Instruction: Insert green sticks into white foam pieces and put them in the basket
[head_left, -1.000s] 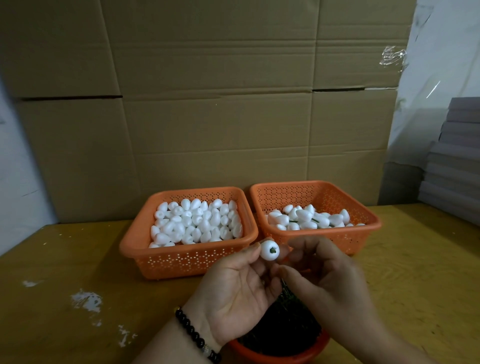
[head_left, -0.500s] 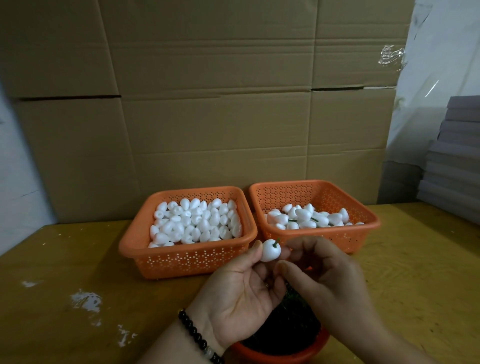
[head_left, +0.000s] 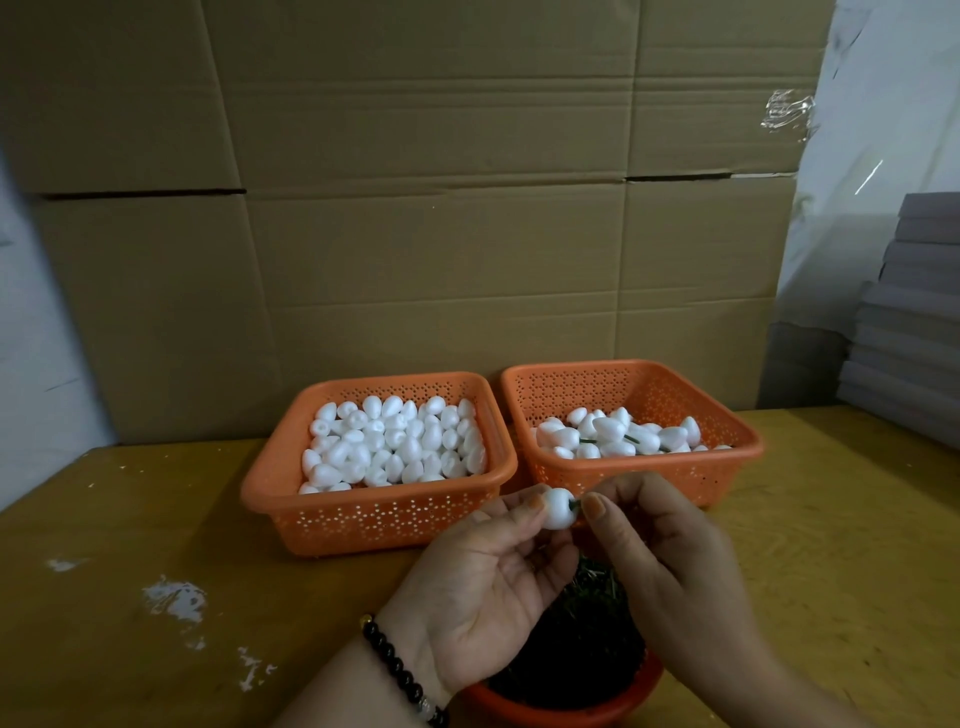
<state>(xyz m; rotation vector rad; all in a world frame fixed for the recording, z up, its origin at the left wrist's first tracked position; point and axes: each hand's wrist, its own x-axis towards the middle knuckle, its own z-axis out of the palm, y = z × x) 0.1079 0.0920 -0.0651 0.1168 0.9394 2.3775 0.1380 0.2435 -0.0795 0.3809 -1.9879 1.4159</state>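
Note:
My left hand pinches a white foam piece between thumb and fingertips, just in front of the two baskets. A short green stick pokes out of its right side, and my right hand pinches that stick's end. The left orange basket holds several plain foam pieces. The right orange basket holds several foam pieces with green sticks in them. An orange bowl of dark green sticks sits under my hands at the near edge.
Everything stands on a yellow wooden table with white paint marks at the left. Tall cardboard boxes form a wall right behind the baskets. A stack of grey boards rises at the far right.
The foam piece has turned so that the stick points right instead of toward me. My right thumb and finger have closed on the stick's end. Both hands stayed nearly in place.

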